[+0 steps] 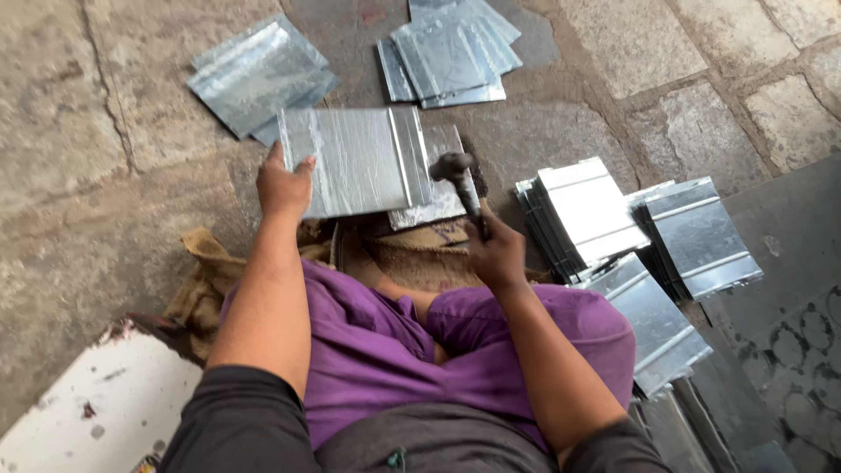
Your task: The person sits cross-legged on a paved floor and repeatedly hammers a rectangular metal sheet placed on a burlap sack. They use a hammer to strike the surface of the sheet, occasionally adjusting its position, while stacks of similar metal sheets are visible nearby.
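Observation:
My left hand (282, 186) grips the left edge of a shiny folded metal sheet (359, 162) that lies flat in front of my crossed legs. My right hand (495, 254) holds a dark hammer (462, 182) by its handle, the head raised just over the right side of that sheet. A second sheet (442, 197) peeks out from under the held one. I sit on the stone floor in purple trousers, on a piece of brown sacking (206, 276).
Stacks of similar metal sheets lie around: far left (257, 76), far centre (451, 52), and at my right (589, 215), (701, 235), (653, 324). A dark metal plate (780, 289) covers the right floor. A white painted slab (96, 412) sits bottom left.

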